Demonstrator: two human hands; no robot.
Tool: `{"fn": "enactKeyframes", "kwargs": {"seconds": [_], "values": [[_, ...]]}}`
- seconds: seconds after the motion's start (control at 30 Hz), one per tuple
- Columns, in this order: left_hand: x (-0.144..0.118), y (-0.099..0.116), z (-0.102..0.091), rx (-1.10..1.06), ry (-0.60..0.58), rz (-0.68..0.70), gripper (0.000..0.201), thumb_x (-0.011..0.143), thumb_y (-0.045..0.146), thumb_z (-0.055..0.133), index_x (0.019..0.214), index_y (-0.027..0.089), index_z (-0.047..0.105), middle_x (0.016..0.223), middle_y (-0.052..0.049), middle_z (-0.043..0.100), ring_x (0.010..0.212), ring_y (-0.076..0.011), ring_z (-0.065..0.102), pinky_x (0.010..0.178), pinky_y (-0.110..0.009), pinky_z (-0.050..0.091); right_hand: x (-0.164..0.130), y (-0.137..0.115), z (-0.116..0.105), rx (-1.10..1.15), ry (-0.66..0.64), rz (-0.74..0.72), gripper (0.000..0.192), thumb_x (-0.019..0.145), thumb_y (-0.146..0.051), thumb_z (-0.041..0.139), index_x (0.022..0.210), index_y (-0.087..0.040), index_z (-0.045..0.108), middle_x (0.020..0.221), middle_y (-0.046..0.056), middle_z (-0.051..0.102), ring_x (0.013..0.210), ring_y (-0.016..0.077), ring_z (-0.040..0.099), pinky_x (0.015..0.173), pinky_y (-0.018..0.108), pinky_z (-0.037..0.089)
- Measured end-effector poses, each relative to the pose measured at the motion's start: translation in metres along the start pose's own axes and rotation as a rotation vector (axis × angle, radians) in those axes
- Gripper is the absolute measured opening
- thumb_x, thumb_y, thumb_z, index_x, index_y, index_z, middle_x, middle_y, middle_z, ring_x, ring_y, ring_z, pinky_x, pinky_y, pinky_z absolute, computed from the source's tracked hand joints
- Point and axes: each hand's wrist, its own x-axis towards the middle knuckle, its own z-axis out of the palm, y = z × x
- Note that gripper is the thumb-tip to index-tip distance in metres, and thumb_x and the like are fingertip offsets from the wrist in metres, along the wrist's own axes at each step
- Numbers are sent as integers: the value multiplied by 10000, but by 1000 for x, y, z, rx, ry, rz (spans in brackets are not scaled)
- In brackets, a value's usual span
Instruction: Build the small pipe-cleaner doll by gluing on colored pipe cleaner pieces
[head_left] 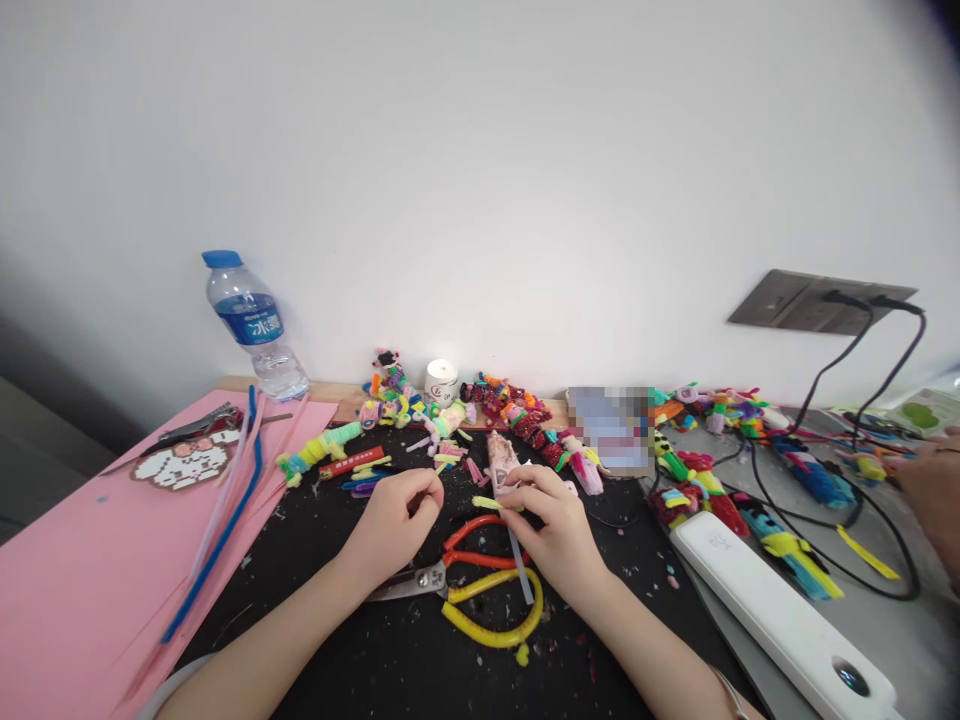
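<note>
One yellow-green stub [486,503] juts from pinched right fingers [525,496]; left fingers [424,484] curled, apart, cannot tell if holding anything.

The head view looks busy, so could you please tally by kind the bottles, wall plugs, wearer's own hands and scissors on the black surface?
Bottle: 1
Wall plugs: 2
Own hands: 2
Scissors: 1
Total: 6

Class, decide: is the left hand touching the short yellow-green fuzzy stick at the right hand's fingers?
Apart. The head view shows a plain gap, with black surface visible between the left hand and the short yellow-green fuzzy stick.
</note>
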Motion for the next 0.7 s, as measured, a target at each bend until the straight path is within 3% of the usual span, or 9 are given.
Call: {"fn": "enactKeyframes", "kwargs": {"seconds": [0.2,0.37,0.53,0.7], "values": [[-1,4,-2,-6,-17,39,174,760,129,413,595,182,398,575,42,406,555,-116,400,529,-229,297,0,0,-1,0,-4,4,145,798,-70,608,782,-201,670,938,66,622,869,191,611,771,327,504],[-1,7,0,-35,-54,34,129,849,203,477,734,170,527,667,24,493,575,-116,469,545,-222,381,0,0,0,-1,-8,6,143,799,-74,611,785,-200,678,938,67,623,874,194,611,775,332,505],[-2,7,0,-6,-148,172,145,859,180,549,977,188,632,955,-33,618,675,-116,557,641,-225,466,-1,1,1,-18,-13,1,136,804,-89,613,788,-203,685,948,68,623,865,192,610,770,329,511],[-2,3,-2,71,-118,303,159,903,175,524,971,191,668,966,-50,674,887,-170,618,815,-274,489,-1,0,1,-34,-17,-38,136,812,-99,611,791,-211,685,954,66,622,841,190,601,749,333,512]]}}
